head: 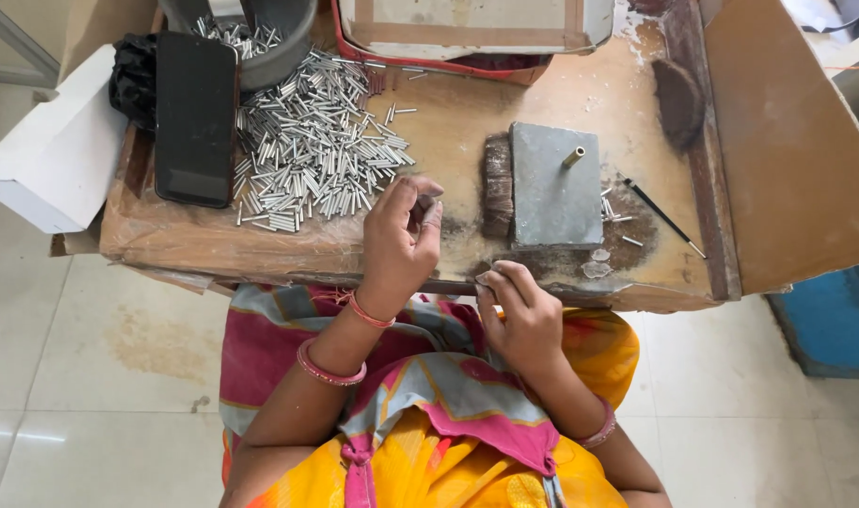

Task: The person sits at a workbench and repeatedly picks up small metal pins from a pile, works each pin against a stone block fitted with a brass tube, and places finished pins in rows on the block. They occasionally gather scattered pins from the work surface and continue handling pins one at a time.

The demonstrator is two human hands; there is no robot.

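Note:
My left hand (403,240) rests on the worktable (467,141), fingers curled around what looks like a few small metal tubes, right beside a large heap of short silvery metal tubes (312,146). My right hand (521,315) sits at the table's near edge, fingers pinched together on something small that I cannot make out. Just beyond it a grey metal block (553,188) carries an upright brass pin (573,156), with a dark wooden piece (496,183) against its left side.
A black phone (195,118) lies left of the heap. A grey metal bowl (269,42) holds more tubes at the back. A white box (48,150) sits off the left edge, a thin black stick (662,216) and clear bits to the right, a cardboard wall (787,141) beyond.

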